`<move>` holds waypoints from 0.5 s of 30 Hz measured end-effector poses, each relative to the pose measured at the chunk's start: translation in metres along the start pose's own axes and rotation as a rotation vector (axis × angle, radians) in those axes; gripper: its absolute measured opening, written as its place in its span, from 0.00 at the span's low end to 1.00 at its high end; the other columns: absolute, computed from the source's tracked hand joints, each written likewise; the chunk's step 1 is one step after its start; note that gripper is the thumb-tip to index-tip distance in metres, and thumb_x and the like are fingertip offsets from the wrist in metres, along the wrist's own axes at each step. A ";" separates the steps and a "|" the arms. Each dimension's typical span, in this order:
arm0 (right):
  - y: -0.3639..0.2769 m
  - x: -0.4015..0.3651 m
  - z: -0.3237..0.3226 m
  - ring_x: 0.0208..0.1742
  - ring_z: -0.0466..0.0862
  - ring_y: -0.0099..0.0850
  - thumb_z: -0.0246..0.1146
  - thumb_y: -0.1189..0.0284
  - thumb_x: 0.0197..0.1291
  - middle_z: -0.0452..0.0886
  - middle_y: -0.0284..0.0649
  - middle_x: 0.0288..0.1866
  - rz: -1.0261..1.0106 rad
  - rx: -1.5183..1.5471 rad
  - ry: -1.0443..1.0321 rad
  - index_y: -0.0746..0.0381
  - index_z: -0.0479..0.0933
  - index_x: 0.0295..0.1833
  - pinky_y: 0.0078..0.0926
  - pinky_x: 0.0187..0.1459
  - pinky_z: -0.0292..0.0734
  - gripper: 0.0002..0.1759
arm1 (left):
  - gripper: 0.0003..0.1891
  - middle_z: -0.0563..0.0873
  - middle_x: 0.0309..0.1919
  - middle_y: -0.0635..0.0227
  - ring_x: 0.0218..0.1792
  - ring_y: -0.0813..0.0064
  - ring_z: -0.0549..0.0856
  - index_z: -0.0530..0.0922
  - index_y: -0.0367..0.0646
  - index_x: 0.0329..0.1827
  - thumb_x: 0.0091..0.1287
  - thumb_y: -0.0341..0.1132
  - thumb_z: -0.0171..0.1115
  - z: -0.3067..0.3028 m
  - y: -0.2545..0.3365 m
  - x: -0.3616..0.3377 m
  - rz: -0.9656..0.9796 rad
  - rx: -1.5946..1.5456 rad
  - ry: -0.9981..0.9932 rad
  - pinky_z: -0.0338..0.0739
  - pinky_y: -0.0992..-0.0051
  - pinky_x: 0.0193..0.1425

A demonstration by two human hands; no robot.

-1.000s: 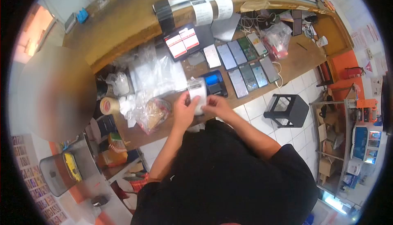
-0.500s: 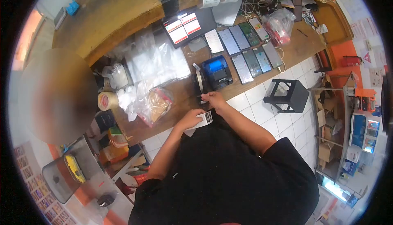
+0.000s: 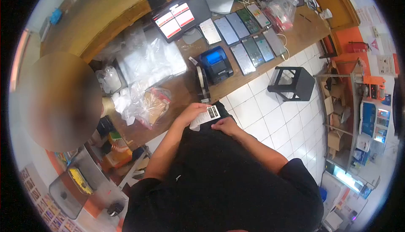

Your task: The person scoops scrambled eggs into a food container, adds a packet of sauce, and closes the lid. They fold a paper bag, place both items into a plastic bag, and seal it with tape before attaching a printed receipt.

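Observation:
My left hand (image 3: 193, 114) is closed on a printed white paper slip (image 3: 207, 117) over my lap, just off the table's front edge. Dark printed blocks show at the slip's right end. My right hand (image 3: 226, 125) is beside the slip's lower right side with thumb and fingers pinched together; whatever they may hold is too small to make out. Ahead of both hands, a black tape dispenser (image 3: 202, 85) stands at the table edge, with a black and blue receipt printer (image 3: 216, 65) next to it.
Several phones (image 3: 242, 57) lie in rows right of the printer, near a lit tablet (image 3: 174, 20). Plastic bags (image 3: 152, 63) and a bagged package (image 3: 154, 104) cover the table's left part. A black stool (image 3: 292, 83) stands on the tiles. Another person (image 3: 59, 101) is at left.
My right hand has left the tape dispenser and come back toward my lap, beside the slip. The slip in my left hand is turned more into view. The camera view has shifted slightly.

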State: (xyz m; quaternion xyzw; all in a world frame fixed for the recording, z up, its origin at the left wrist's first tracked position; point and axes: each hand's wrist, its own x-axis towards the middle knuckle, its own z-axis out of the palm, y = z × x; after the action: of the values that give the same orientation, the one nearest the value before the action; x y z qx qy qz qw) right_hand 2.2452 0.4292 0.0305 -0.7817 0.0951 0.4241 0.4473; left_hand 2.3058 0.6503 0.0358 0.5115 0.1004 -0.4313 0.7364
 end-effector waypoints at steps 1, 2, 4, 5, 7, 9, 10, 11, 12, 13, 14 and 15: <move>0.002 0.001 0.002 0.29 0.84 0.30 0.74 0.53 0.52 0.86 0.43 0.26 -0.024 -0.007 0.011 0.62 0.87 0.32 0.33 0.36 0.77 0.21 | 0.17 0.89 0.40 0.65 0.35 0.80 0.86 0.81 0.33 0.57 0.71 0.35 0.59 0.001 0.000 0.000 -0.019 -0.013 0.034 0.81 0.78 0.41; 0.003 0.001 0.003 0.29 0.84 0.30 0.74 0.53 0.53 0.86 0.43 0.26 -0.019 0.019 0.009 0.62 0.88 0.32 0.33 0.36 0.77 0.21 | 0.16 0.89 0.38 0.66 0.33 0.80 0.86 0.83 0.33 0.54 0.71 0.36 0.59 0.001 -0.003 0.003 -0.048 0.007 0.062 0.80 0.77 0.39; 0.006 0.001 0.006 0.29 0.84 0.30 0.73 0.52 0.53 0.86 0.43 0.27 -0.009 0.070 -0.003 0.62 0.88 0.33 0.33 0.36 0.77 0.21 | 0.16 0.89 0.33 0.67 0.29 0.81 0.85 0.85 0.34 0.49 0.71 0.39 0.61 -0.001 -0.012 0.008 -0.108 0.043 0.125 0.78 0.77 0.35; 0.007 0.002 0.007 0.29 0.84 0.31 0.73 0.52 0.54 0.86 0.43 0.27 -0.004 0.088 0.005 0.61 0.88 0.34 0.33 0.36 0.77 0.21 | 0.15 0.89 0.31 0.67 0.28 0.80 0.85 0.86 0.34 0.47 0.70 0.39 0.61 0.000 -0.018 0.011 -0.083 0.120 0.210 0.78 0.76 0.34; 0.009 0.006 0.006 0.29 0.84 0.32 0.72 0.51 0.54 0.86 0.43 0.27 0.001 0.121 0.020 0.61 0.88 0.35 0.33 0.37 0.77 0.21 | 0.15 0.89 0.28 0.67 0.26 0.80 0.85 0.87 0.35 0.42 0.70 0.40 0.63 0.007 -0.028 0.020 -0.029 0.276 0.382 0.76 0.74 0.31; 0.006 0.004 -0.002 0.29 0.84 0.34 0.72 0.51 0.54 0.86 0.43 0.28 -0.017 0.059 -0.013 0.61 0.88 0.36 0.33 0.37 0.77 0.22 | 0.15 0.89 0.27 0.66 0.27 0.78 0.84 0.87 0.35 0.41 0.68 0.41 0.64 0.010 -0.044 0.026 0.013 0.376 0.537 0.76 0.73 0.32; 0.001 0.002 -0.005 0.30 0.84 0.34 0.72 0.51 0.53 0.87 0.43 0.28 -0.016 0.021 -0.011 0.61 0.88 0.36 0.33 0.37 0.77 0.22 | 0.15 0.89 0.28 0.65 0.27 0.78 0.84 0.87 0.36 0.42 0.68 0.40 0.64 0.009 -0.057 0.027 0.037 0.363 0.593 0.76 0.72 0.33; -0.006 0.003 -0.008 0.30 0.85 0.33 0.73 0.51 0.53 0.87 0.43 0.28 -0.021 -0.018 -0.007 0.61 0.88 0.35 0.33 0.38 0.77 0.22 | 0.14 0.89 0.28 0.65 0.27 0.77 0.84 0.87 0.36 0.43 0.68 0.40 0.64 0.006 -0.067 0.029 0.066 0.350 0.652 0.76 0.72 0.33; -0.008 0.007 -0.008 0.31 0.85 0.33 0.72 0.52 0.54 0.87 0.44 0.29 -0.017 -0.063 0.001 0.61 0.87 0.36 0.32 0.38 0.77 0.21 | 0.14 0.88 0.27 0.64 0.28 0.78 0.82 0.86 0.36 0.44 0.69 0.39 0.63 0.008 -0.064 0.024 0.130 0.256 0.666 0.75 0.72 0.34; -0.009 0.011 -0.009 0.31 0.85 0.33 0.72 0.52 0.54 0.87 0.44 0.29 -0.043 -0.055 -0.013 0.62 0.87 0.36 0.33 0.38 0.78 0.21 | 0.14 0.87 0.27 0.63 0.28 0.78 0.82 0.86 0.35 0.44 0.69 0.39 0.62 0.005 -0.061 0.015 0.191 0.294 0.685 0.75 0.72 0.35; -0.009 0.012 -0.009 0.31 0.85 0.33 0.72 0.52 0.55 0.87 0.44 0.29 -0.066 -0.046 -0.027 0.62 0.87 0.36 0.33 0.38 0.78 0.21 | 0.14 0.87 0.27 0.62 0.27 0.78 0.81 0.85 0.35 0.44 0.70 0.39 0.61 0.003 -0.060 0.005 0.250 0.333 0.700 0.75 0.72 0.35; -0.016 0.013 -0.009 0.32 0.85 0.32 0.72 0.53 0.55 0.87 0.45 0.29 -0.090 -0.035 -0.038 0.62 0.87 0.36 0.33 0.38 0.78 0.21 | 0.14 0.86 0.26 0.62 0.27 0.78 0.81 0.85 0.35 0.43 0.70 0.39 0.61 0.007 -0.046 -0.012 0.309 0.374 0.713 0.75 0.71 0.35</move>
State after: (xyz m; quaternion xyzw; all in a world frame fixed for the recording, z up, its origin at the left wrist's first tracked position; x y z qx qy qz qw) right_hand 2.2670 0.4342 0.0330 -0.7848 0.0441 0.4199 0.4537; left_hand 2.2624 0.6459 0.0158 0.7623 0.1908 -0.1232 0.6061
